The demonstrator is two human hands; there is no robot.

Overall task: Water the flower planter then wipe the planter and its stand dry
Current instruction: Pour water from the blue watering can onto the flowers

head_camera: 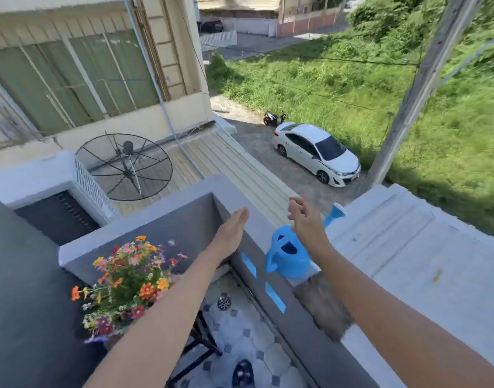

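Both hands, left (231, 230) and right (306, 219), hover empty and open above the ledge (304, 329); right forearm seemingly hides part of the watering can (289, 257).

No writing, label, brand or number can be read anywhere; the white car's (317, 154) plate is too blurred.

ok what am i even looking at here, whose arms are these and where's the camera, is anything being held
There is no machine: these are a person's two bare arms, seen from a wide-angle camera worn on their head, looking down over a balcony. The left hand is flat and open, the right hand loosely open; neither holds anything. A blue watering can stands on the balcony wall ledge, with a brownish cloth lying beside it. Down to the left is the flower planter on a dark stand.
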